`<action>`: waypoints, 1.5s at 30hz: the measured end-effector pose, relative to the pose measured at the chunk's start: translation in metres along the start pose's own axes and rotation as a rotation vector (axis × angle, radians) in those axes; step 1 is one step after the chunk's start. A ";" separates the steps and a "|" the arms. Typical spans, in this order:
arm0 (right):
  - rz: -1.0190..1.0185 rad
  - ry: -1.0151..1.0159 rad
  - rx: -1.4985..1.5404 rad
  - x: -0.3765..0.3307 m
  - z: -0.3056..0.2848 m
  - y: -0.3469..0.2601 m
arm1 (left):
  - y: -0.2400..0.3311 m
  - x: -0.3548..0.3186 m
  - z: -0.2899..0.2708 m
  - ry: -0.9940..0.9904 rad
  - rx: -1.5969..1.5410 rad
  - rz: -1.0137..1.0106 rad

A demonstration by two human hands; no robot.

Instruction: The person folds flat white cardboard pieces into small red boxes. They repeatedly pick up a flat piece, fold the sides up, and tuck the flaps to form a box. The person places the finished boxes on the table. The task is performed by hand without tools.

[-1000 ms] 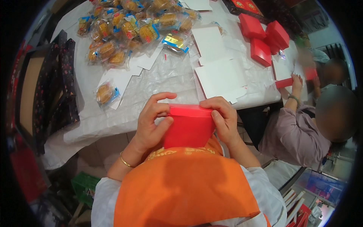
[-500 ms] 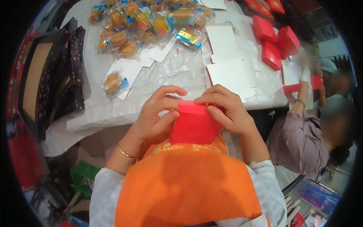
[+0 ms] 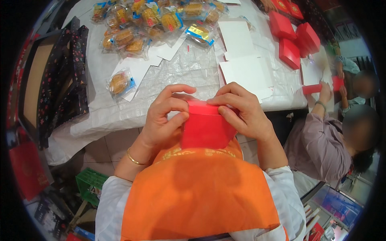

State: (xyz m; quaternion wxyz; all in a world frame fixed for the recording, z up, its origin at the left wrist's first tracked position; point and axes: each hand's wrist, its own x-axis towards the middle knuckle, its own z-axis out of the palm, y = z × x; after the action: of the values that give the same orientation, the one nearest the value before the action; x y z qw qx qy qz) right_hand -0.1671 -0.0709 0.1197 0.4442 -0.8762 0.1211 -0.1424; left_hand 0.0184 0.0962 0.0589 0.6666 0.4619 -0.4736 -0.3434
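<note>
A small red box [image 3: 207, 130] is held between both hands, just in front of my orange apron [image 3: 201, 193]. My left hand [image 3: 167, 114] pinches its upper left corner with thumb and forefinger, the other fingers curled above. At the upper right edge, my right hand [image 3: 241, 110] has its thumb on the front and its fingertips along the top flap. That flap's far side is hidden by my fingers. Beyond my left hand, on the table, lies a single wrapped pastry [image 3: 119, 83] on a white card.
Wrapped pastries [image 3: 152, 20] are heaped at the table's far side. White cards [image 3: 245, 74] and several red boxes [image 3: 288, 53] lie to the right. A co-worker [image 3: 317, 140] handles a red piece there. Black floral boxes [image 3: 60, 80] stand left; a green crate [image 3: 90, 182] is on the floor.
Both hands and the red box have shifted slightly up in the picture, keeping nearly the same grip. The co-worker's hand has moved slightly to the right.
</note>
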 end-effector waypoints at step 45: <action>0.009 0.394 0.365 -0.043 0.037 0.032 | -0.024 -0.010 0.021 0.176 0.035 0.004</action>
State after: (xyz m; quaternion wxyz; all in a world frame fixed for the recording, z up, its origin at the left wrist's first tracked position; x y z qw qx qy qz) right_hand -0.1967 -0.0469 0.0663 0.5632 -0.7364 0.1815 -0.3279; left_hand -0.0055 0.0908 0.0358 0.6982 0.5011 -0.4200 -0.2916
